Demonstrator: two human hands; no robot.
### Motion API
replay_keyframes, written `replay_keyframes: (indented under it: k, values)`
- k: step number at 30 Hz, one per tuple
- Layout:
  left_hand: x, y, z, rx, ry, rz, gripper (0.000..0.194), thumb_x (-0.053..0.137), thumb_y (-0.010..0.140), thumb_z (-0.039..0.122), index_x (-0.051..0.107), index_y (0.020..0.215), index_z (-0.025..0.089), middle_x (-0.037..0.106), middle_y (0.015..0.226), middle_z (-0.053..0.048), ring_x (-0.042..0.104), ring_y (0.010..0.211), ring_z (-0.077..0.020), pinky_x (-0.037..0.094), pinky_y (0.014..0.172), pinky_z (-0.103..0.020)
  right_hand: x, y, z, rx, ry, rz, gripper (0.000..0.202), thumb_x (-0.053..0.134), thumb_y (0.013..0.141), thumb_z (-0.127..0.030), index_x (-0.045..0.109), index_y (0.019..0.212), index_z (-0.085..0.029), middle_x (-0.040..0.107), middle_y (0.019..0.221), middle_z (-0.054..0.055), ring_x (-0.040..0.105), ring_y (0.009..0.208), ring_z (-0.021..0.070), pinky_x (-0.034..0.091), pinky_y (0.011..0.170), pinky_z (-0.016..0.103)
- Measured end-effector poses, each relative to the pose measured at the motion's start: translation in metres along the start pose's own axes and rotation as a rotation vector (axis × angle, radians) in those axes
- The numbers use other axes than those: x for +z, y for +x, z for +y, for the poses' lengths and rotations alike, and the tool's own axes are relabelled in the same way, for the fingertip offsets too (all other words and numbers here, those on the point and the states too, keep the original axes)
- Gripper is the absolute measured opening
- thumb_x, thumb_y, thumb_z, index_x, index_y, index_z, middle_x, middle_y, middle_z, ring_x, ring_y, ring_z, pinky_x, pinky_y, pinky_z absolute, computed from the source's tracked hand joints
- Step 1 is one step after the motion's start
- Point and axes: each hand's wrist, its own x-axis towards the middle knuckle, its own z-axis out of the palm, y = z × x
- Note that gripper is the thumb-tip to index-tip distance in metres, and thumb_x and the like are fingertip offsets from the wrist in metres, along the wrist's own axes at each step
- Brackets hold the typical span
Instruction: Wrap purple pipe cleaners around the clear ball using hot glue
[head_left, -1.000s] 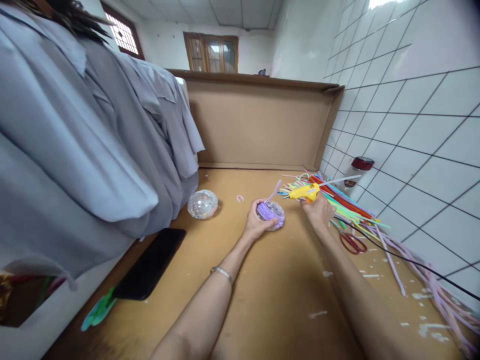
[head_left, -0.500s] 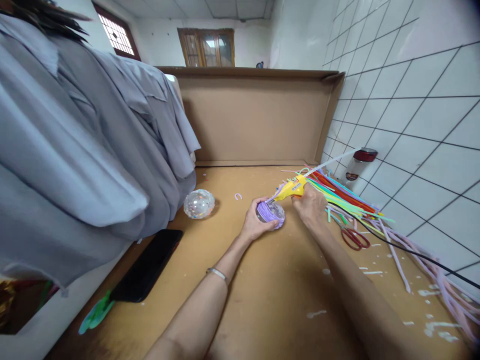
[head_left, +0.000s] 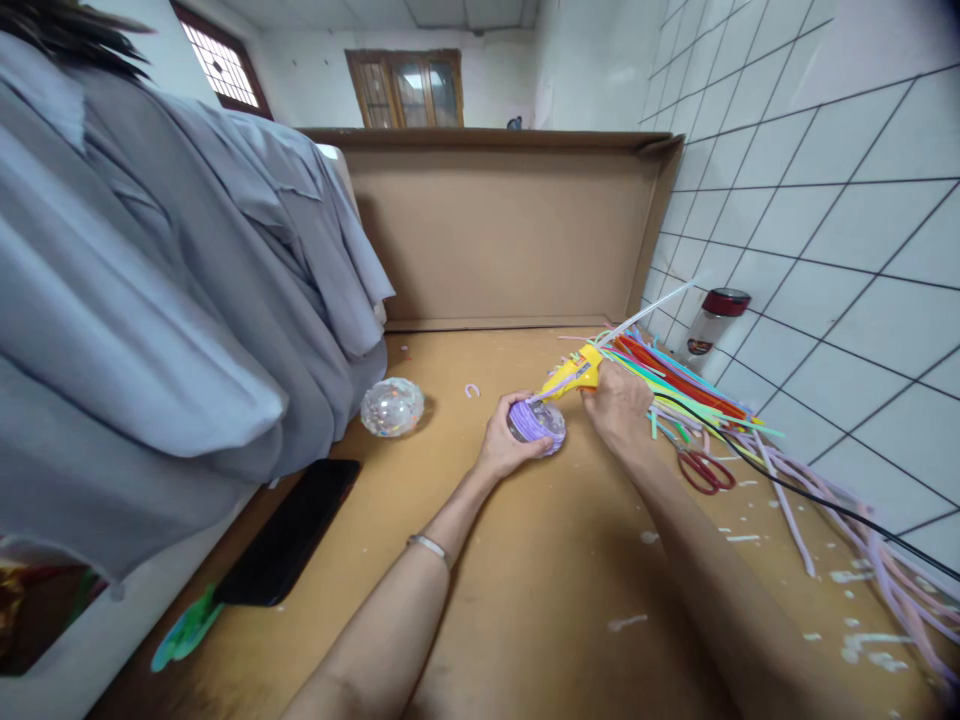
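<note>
The tabletop [head_left: 525, 570] carries pipe cleaners [head_left: 669, 376], scissors [head_left: 685, 456], a clear ball [head_left: 392, 407].

The place appears to be a domestic room used for craft work. The tabletop [head_left: 525, 590], spotted white, carries a glue gun [head_left: 576, 374], scissors [head_left: 705, 471] and coloured stems [head_left: 679, 372]. Also noted: tiled wall [head_left: 840, 235], grey clothing [head_left: 187, 290], barred window [head_left: 219, 62].

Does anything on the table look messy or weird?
Yes, white blobs and streaks spot the table at the lower right, perhaps dried drips. Also, a small curled scrap lies by itself, left of the purple-wrapped round thing in the left hand.
</note>
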Motion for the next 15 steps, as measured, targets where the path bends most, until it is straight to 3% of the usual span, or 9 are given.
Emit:
replay_keyframes:
  k: [15]
  values:
    - [-0.0001,0.0006,-0.0017,-0.002,-0.001,-0.005,0.070,0.084,0.053,0.023,0.052,0.115,0.022,0.058,0.126,-0.010,0.056,0.117,-0.0266,0.040,0.106,-0.046,-0.0022,0.0003,-0.0004,0.003,0.008,-0.013,0.016,0.055,0.082,-0.026,0.065,0.088,-0.015,0.069,0.087,0.012,0.059,0.074,0.0215,0.025,0.060,0.031]
